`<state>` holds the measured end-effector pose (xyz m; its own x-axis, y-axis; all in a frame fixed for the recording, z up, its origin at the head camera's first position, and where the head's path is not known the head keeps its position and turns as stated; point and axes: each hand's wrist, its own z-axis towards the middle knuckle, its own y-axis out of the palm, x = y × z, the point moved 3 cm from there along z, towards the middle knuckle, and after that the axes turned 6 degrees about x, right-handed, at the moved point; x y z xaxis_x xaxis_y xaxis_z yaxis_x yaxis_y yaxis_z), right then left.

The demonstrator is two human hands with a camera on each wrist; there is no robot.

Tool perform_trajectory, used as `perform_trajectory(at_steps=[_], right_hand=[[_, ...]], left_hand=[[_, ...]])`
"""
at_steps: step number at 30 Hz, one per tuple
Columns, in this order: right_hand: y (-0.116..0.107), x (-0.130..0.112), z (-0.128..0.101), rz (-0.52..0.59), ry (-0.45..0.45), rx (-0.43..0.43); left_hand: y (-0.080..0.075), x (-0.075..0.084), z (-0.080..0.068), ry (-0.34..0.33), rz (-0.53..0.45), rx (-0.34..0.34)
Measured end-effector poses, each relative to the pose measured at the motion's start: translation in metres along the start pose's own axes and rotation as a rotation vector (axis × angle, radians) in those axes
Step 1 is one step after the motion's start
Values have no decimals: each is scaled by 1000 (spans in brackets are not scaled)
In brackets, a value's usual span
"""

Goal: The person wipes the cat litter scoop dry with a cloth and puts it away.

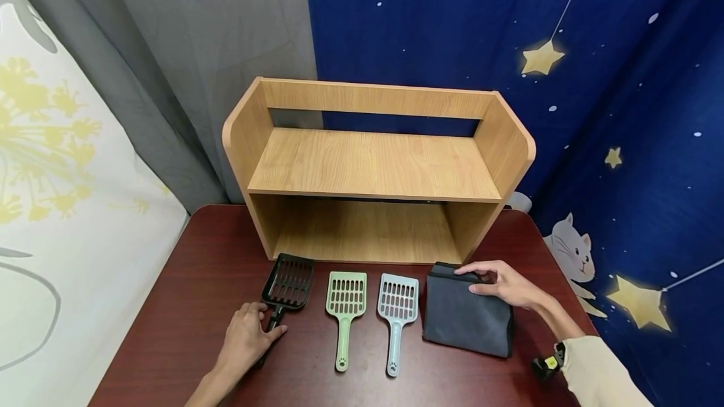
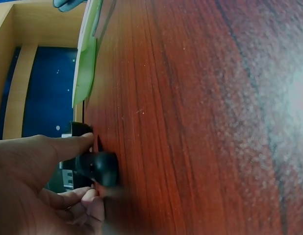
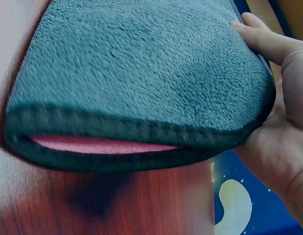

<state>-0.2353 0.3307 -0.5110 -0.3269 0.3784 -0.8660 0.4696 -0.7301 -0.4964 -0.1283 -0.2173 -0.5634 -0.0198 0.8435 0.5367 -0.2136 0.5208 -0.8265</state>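
On the left of the table, my left hand [image 1: 247, 336] pinches the handle of a black slotted litter scoop [image 1: 288, 281] between thumb and fingers. In the left wrist view the thumb and fingertips lie on either side of the black handle [image 2: 100, 168]. My right hand [image 1: 505, 281] grips the far edge of a dark grey folded towel [image 1: 466, 316], thumb on its upper face. A pink layer [image 3: 102, 144] shows in the towel's fold in the right wrist view. Between the hands lie a green litter scoop [image 1: 344, 325] and a light blue litter scoop [image 1: 394, 330], handles toward me.
A two-tier wooden shelf [image 1: 373, 196] stands at the back of the dark red table [image 1: 170, 325], just behind the scoops and towel. Grey and blue star-printed curtains [image 1: 418, 30] hang behind it. A white patterned cloth [image 1: 85, 237] hangs at the left.
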Motion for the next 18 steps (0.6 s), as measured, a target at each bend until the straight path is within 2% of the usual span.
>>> perform_trajectory(at_steps=[6, 13, 18], right_hand=[[0, -5, 0, -44, 19, 5], [3, -8, 0, -71, 19, -57], [2, -13, -1, -91, 29, -68]], left_hand=[[0, -2, 1, 8, -47, 18], [-2, -4, 4, 18, -41, 20], [-4, -7, 5, -24, -21, -5]])
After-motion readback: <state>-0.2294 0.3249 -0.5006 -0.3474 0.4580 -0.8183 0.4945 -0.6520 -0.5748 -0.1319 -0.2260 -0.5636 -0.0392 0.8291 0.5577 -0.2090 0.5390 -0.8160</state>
